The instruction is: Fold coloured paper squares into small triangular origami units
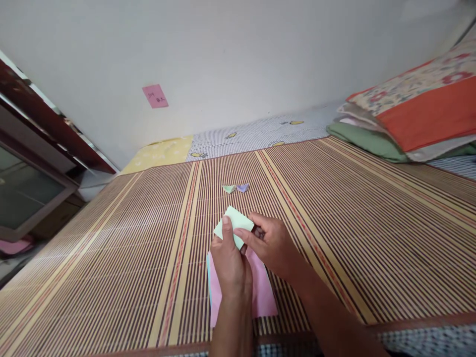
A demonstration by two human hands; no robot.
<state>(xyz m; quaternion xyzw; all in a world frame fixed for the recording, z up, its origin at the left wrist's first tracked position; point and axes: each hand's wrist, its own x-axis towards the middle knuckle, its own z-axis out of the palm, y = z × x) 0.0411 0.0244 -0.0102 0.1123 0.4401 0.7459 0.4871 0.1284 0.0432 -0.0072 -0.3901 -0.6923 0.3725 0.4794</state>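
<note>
A small, light green folded paper [234, 221] is held between both hands above the mat. My left hand [228, 260] grips it from below, its thumb lying flat on the paper's face. At the paper's right corner, my right hand [269, 243] pinches it between thumb and fingers. Underneath my wrists lies a stack of coloured paper sheets [265, 297], pink on top with a light blue edge showing at the left. Two small folded paper pieces, one green [228, 189] and one purple [243, 188], sit side by side just beyond my hands.
A striped bamboo mat [148, 248] covers the bed. Folded bedding [427, 114] with an orange and floral cover is piled at the right. A pink note [155, 96] is stuck to the white wall. At the left stands a cabinet with a glass panel [29, 188].
</note>
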